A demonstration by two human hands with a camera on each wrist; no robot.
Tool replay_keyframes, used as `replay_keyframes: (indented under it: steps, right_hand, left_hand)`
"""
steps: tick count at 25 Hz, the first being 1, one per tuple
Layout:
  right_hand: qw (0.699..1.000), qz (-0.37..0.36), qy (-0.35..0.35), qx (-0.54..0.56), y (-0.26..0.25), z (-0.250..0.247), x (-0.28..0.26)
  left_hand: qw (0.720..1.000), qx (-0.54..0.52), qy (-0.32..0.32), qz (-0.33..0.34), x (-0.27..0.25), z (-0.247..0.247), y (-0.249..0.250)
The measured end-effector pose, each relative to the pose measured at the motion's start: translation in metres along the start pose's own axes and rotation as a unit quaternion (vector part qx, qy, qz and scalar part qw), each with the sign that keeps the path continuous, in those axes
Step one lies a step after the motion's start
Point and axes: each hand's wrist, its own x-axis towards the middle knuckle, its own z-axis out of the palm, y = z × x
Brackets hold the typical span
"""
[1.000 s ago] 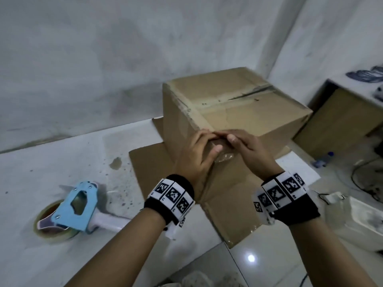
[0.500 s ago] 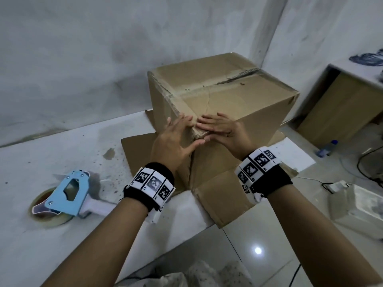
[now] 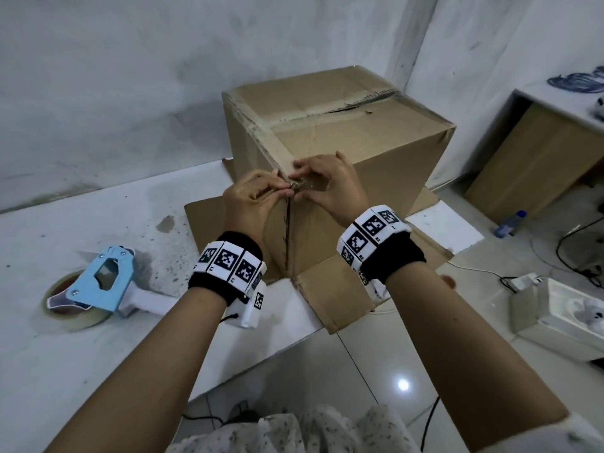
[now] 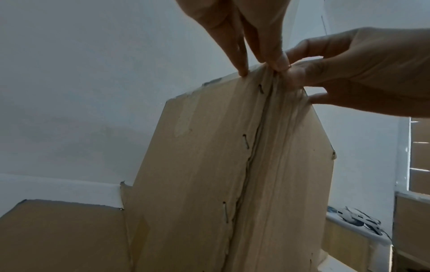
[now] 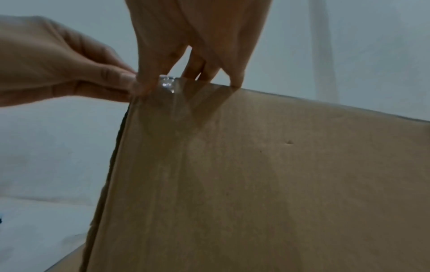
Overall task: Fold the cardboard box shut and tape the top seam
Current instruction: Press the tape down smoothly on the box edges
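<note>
- The cardboard box stands on a white table, top flaps folded shut, with its bottom flaps spread flat on the table around it
- Clear tape runs along the top seam toward the near corner of the box and down the upright edge below it
- Both hands meet at that near top corner
- The left hand has its fingers curled, and its thumb and fingertips pinch the crumpled end of the tape right at the corner
- The right hand pinches the same shiny wad of tape from the other side, with other fingertips resting on the top edge of the box
- In the left wrist view, wrinkled tape covers the upright seam, with staples beside it
- A blue tape dispenser with its roll lies on the table well to the left of the box, touched by neither hand
- A plastic bottle stands on the floor to the right, near a wooden cabinet
</note>
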Motion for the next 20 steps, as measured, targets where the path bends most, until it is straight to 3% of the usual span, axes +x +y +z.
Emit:
replay_keyframes:
  steps: [3,6,10,14,17,19,20]
  right_hand:
    - [0.998,-0.007,0.048,-0.026,-0.003,0.010,-0.005]
    - [0.997,0.004,0.070,0.022,-0.003,0.014,-0.006]
    - [0.996,0.008,0.050,0.071,-0.006,0.003,-0.004]
    - [0.998,-0.009,0.020,-0.058,-0.014,0.006,-0.003]
    - [0.992,-0.017,0.075,-0.103,-0.017,0.026,-0.003]
    - [0.986,-0.015,0.133,-0.102,-0.019,0.038,-0.004]
    - [0.981,-0.013,0.159,-0.106,-0.018,0.042,-0.004]
  left_hand:
    - [0.999,0.027,-0.031,-0.002,0.006,-0.005,0.000]
    - [0.993,0.075,-0.077,0.043,0.009,-0.004,0.001]
    - [0.991,0.066,-0.098,0.061,0.013,-0.008,-0.006]
    - [0.990,-0.055,-0.080,-0.100,0.014,-0.007,-0.007]
    - [0.981,-0.144,-0.048,-0.122,0.024,-0.012,-0.008]
    - [0.991,-0.052,-0.096,-0.074,0.036,-0.013,-0.013]
    - [0.987,0.016,-0.151,-0.059,0.040,-0.012,-0.018]
